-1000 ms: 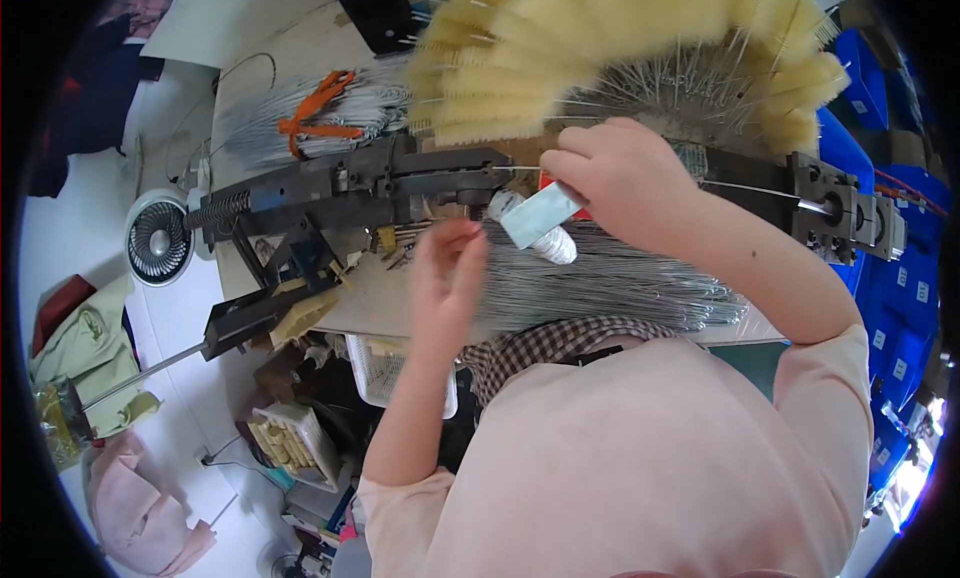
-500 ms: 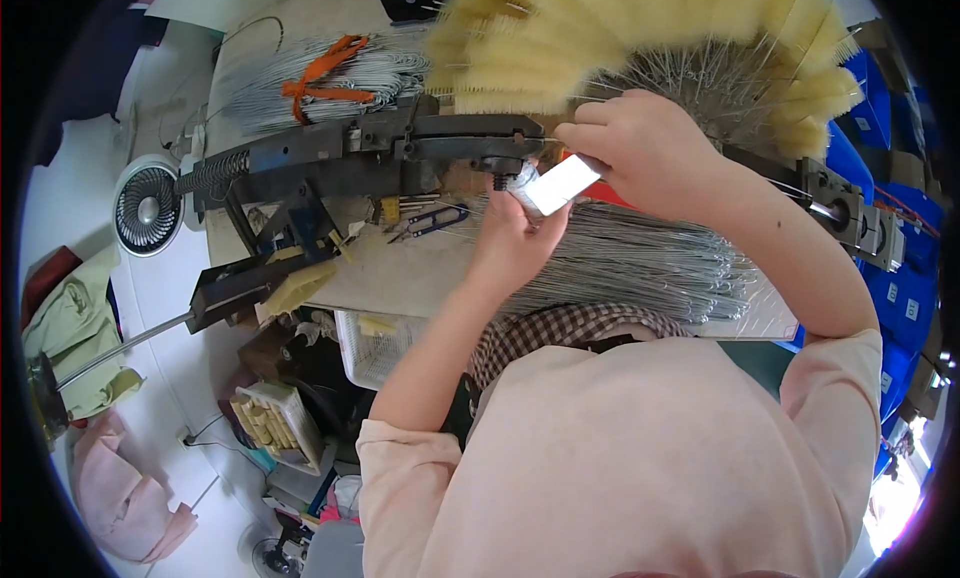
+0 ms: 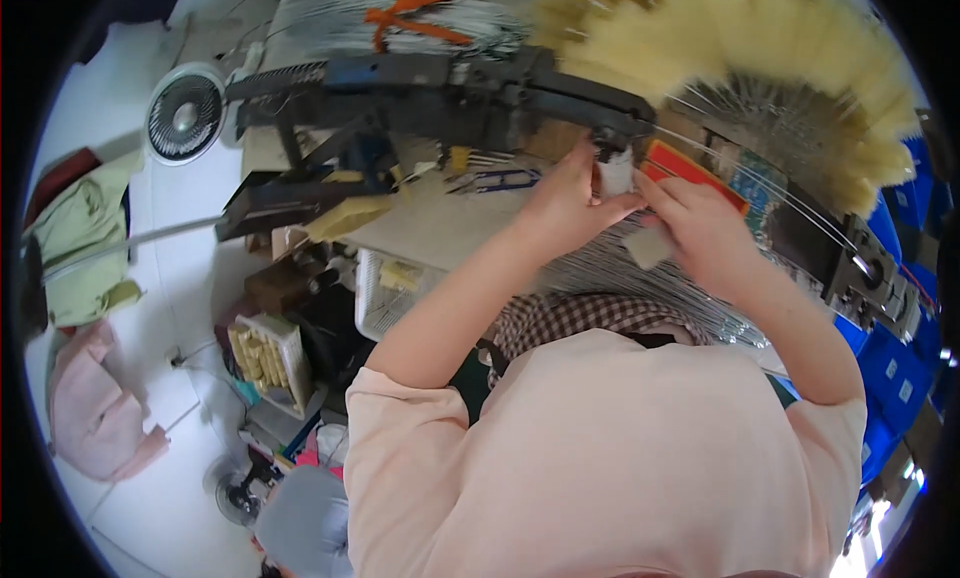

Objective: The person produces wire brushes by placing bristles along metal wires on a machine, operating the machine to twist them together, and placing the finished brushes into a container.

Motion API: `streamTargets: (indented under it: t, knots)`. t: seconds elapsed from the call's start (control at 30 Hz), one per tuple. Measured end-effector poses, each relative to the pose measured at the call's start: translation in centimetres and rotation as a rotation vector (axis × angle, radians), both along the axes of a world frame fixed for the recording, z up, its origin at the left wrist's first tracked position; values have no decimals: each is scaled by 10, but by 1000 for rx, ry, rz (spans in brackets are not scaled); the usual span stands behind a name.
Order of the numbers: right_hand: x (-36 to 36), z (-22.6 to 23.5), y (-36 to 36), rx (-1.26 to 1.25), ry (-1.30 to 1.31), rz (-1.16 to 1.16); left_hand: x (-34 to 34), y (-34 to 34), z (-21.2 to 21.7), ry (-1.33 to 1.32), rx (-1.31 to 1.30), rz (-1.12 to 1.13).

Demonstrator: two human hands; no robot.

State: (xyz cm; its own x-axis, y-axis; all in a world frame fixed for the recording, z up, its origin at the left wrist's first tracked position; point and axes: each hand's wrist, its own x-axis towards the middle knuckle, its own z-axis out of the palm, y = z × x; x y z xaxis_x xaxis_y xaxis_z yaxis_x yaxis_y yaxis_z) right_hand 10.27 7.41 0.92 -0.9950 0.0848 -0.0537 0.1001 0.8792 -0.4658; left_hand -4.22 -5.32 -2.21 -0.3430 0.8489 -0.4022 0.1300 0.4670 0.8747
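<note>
White block (image 3: 614,173), pinched in my left hand (image 3: 565,203) against the black machine arm (image 3: 470,88) at the desk's far edge, could slip among the wires (image 3: 610,268) if my right hand (image 3: 700,228), closed on a pale pad (image 3: 650,246), nudges it

Head-worn fisheye, close, looking down

The light is bright and even, like daylight. The white floor (image 3: 190,278) glares a bit. Shadows are soft. The round lens bends straight lines near the rim, and the corners are black. The hands look a little blurry.
</note>
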Motion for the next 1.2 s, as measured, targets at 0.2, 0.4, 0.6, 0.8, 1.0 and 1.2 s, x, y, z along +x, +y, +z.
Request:
streamTargets:
  t: [0.2, 0.4, 0.6, 0.8, 1.0, 1.2]
  knots:
    - [47, 7, 38, -57, 29, -173, -54, -111, -17, -675, -106, 695]
    - [54, -20, 62, -6, -108, -434, -66, -139, -35, -655, 251, 960]
    - [73, 20, 64, -242, -368, -398, -37, -133, -32, -566, 305, 1098]
    - [95, 84, 94, -557, 22, -505, 21, -8, 44, -863, 18, 232]
    - [49, 102, 101, -661, -30, -539, 80, 116, 39, -855, -110, -302]
    - [50, 49, 122, -569, 13, -489, 65, 70, 29, -976, -11, 243]
